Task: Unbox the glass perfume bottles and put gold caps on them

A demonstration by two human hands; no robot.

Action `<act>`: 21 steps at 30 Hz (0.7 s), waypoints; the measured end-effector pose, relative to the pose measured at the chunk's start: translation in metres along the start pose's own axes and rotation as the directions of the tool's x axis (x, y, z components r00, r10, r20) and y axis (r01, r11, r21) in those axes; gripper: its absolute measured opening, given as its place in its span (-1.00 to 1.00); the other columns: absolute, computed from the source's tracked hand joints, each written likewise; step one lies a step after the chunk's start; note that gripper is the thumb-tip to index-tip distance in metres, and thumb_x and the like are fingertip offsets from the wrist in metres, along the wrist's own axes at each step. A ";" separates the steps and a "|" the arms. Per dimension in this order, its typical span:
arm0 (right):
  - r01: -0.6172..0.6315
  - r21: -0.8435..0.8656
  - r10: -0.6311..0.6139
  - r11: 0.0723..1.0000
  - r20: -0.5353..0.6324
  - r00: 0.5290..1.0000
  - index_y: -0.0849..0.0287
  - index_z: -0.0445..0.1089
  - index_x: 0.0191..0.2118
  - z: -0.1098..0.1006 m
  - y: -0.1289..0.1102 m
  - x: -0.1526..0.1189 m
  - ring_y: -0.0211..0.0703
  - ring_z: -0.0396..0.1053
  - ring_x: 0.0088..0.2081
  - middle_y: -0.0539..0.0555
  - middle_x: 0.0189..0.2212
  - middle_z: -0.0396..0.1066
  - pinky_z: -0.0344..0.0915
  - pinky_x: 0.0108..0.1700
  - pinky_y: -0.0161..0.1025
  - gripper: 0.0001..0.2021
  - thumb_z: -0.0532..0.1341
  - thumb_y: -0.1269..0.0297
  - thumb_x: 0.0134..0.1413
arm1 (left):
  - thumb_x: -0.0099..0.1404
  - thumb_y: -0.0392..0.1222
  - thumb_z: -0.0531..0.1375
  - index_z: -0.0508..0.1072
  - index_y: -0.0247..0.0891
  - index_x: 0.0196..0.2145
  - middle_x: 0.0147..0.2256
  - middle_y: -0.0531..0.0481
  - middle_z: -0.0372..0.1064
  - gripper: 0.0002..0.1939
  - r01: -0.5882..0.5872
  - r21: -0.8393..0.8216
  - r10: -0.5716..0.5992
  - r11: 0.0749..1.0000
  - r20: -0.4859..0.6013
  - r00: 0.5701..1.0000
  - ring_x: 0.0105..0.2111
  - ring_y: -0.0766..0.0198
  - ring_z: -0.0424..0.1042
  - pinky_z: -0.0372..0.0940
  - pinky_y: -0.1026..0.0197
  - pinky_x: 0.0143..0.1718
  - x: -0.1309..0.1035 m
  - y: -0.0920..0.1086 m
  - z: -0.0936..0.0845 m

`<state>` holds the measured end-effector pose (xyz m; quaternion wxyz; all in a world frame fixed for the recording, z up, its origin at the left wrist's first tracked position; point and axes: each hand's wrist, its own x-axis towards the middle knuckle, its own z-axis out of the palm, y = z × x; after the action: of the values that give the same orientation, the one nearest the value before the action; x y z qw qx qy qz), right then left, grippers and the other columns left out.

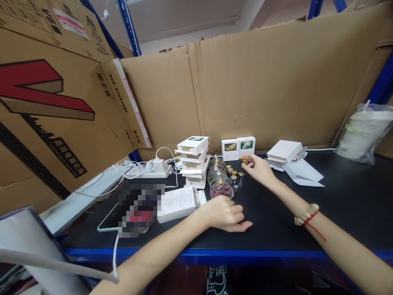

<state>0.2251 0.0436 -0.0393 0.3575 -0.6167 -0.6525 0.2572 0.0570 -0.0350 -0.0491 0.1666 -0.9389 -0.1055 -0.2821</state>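
1. Two grips, both mine, show in the head view above the matt black worktop (276,221).
2. My right grip (260,169) is clamped on a small shiny gold piece (244,161), pinched at the fingertips, just in front of two upright white boxes with flower pictures (238,149).
3. My left grip (225,214) has its fingers partly curled at the near end of a row of round glass bottles with gold-coloured tops (221,190); my palm is hidden, so I cannot tell whether it is open or closed.
4. Small round gold and silver metal caps (234,173) lie between that row and my right grip.
5. Left of the bottles I have a stack of open white cardboard boxes (195,164), with a printed white box (176,203) lying nearer me.
6. Beyond my right wrist sit an open white box (285,151) and folded white card (302,172); farther right stands a lidded white cup in a clear plastic bag (357,133).
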 end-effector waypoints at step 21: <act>-0.060 0.012 0.056 0.998 0.212 0.976 0.17 0.47 -0.35 0.005 0.002 0.000 -0.21 0.36 -0.54 0.00 -0.59 0.41 0.32 -0.49 -0.30 -0.79 0.13 0.52 -0.10 | 0.21 -0.14 -0.02 0.39 -0.32 -0.55 -0.48 -0.02 0.40 -0.69 0.157 -0.054 -0.141 0.986 0.229 0.963 -0.66 0.40 0.31 0.16 0.31 -0.67 0.003 0.005 0.000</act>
<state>0.2230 0.0445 -0.0440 0.2841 -0.6012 -0.6662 0.3377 0.0613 -0.0387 -0.0486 0.0981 -0.9595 -0.1837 -0.1897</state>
